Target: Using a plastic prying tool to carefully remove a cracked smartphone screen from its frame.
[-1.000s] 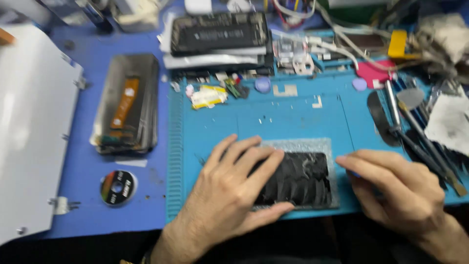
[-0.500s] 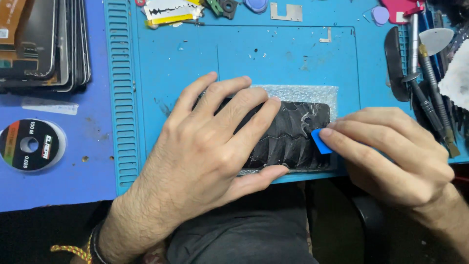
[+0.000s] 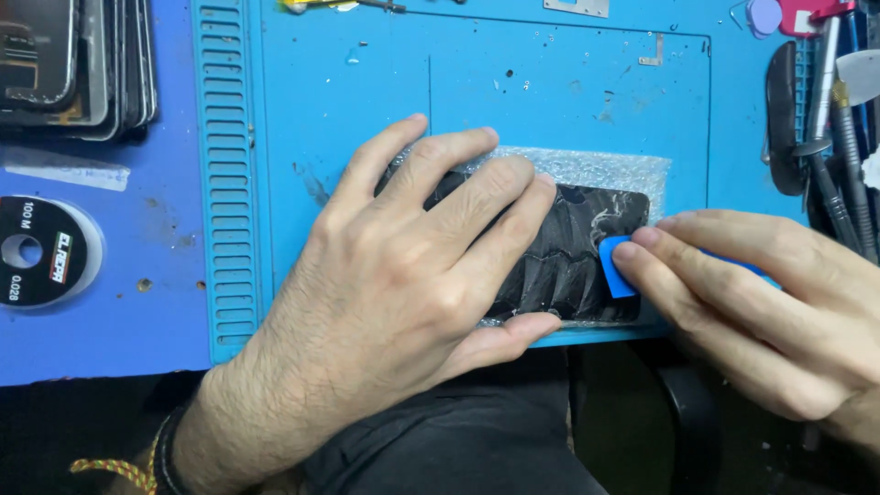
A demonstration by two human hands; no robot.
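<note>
Right hand [image 3: 770, 302] pinches a blue plastic pick [image 3: 616, 268] against the cracked black phone [image 3: 568, 247], which the flat, open left hand [image 3: 412, 275] pins to the blue mat [image 3: 348, 110]; shallow, steady prying seems wise.

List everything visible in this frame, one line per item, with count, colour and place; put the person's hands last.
phone: one, black, cracked and crumpled back, lying on bubble wrap at the mat's near edge
bubble wrap: one sheet, clear, under the phone
pick: one, blue, on the phone's right end
mat: one, blue, ribbed strip along its left side
stack of phones: count unclear, dark, upper left
spool: one, black, left edge on the blue table
hand tools: several, dark and metal, right edge
bracelet: one, yellow-orange, left wrist
left hand: pressed flat on the phone
right hand: pinching the pick
</note>
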